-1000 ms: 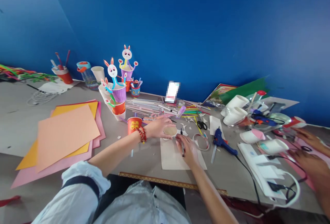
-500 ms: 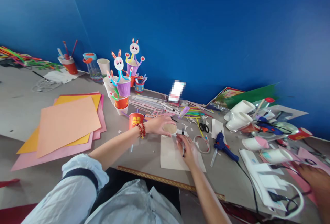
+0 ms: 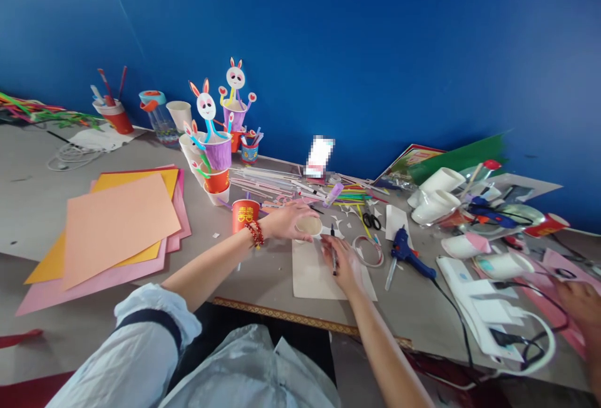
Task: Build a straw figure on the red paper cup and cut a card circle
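Note:
My left hand (image 3: 287, 218) is curled round a white paper cup (image 3: 308, 226), whose round opening faces up toward me. The cup stands at the far edge of a sheet of white paper (image 3: 328, 276). Between the fingers of my right hand (image 3: 345, 265) is a dark pen (image 3: 333, 258), held nearly upright close to the cup's right side. Whether its tip touches the paper cannot be made out. Just left of my left hand stands a red paper cup (image 3: 245, 214) with gold characters. Black-handled scissors (image 3: 372, 221) and a roll of tape (image 3: 369, 251) lie to the right.
A blue glue gun (image 3: 410, 255) and a white power strip (image 3: 476, 314) with cords lie at right. Coloured paper (image 3: 122, 226) is stacked at left. Rabbit cup figures (image 3: 216, 151) stand behind. Another person's hand (image 3: 580, 301) is at the right edge.
The left hand's fingers have drawn in closer around the white cup. My right hand keeps the pen beside it. The whole view has shifted slightly; the other person's hand has moved a little.

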Demonstrator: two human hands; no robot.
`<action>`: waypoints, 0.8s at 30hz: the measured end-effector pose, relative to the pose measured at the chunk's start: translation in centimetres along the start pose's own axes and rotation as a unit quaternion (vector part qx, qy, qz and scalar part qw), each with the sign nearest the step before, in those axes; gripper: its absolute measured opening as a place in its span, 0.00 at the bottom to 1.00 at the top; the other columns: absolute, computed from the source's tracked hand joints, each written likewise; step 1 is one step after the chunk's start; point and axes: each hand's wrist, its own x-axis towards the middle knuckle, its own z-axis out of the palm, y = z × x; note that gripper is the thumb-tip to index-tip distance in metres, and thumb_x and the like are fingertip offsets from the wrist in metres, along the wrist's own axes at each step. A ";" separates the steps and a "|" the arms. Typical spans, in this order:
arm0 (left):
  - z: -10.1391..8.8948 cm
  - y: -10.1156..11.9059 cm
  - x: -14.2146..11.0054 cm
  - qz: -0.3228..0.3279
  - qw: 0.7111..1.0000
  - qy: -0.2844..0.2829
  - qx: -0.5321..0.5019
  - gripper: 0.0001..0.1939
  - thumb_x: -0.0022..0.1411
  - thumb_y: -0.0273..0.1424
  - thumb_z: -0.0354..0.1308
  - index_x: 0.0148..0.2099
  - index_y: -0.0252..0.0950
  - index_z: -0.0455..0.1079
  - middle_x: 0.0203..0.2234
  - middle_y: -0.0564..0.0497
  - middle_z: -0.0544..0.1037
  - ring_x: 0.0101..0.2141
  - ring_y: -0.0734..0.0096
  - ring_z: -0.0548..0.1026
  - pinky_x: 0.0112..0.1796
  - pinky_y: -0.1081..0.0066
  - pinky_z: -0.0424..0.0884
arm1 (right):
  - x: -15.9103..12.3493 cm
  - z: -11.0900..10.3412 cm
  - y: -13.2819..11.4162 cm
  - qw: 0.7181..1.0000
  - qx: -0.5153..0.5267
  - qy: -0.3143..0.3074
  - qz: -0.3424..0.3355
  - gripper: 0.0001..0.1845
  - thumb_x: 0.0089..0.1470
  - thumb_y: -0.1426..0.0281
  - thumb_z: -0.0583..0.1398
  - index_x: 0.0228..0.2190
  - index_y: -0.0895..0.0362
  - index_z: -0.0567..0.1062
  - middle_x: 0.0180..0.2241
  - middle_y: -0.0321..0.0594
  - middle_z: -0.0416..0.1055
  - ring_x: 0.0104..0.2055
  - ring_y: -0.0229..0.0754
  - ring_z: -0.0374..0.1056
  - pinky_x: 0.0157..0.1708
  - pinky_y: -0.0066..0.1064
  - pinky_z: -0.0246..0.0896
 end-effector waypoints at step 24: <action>0.5 0.1 -0.4 -0.024 1.000 0.011 0.000 0.27 0.58 0.44 0.63 0.58 0.43 0.66 0.57 0.46 0.73 0.60 0.52 0.66 0.61 0.56 0.60 | 0.6 0.6 -6.2 0.997 0.065 0.028 -0.022 0.08 0.60 0.72 0.55 0.38 0.54 0.75 0.31 0.41 0.78 0.31 0.42 0.74 0.33 0.30 0.67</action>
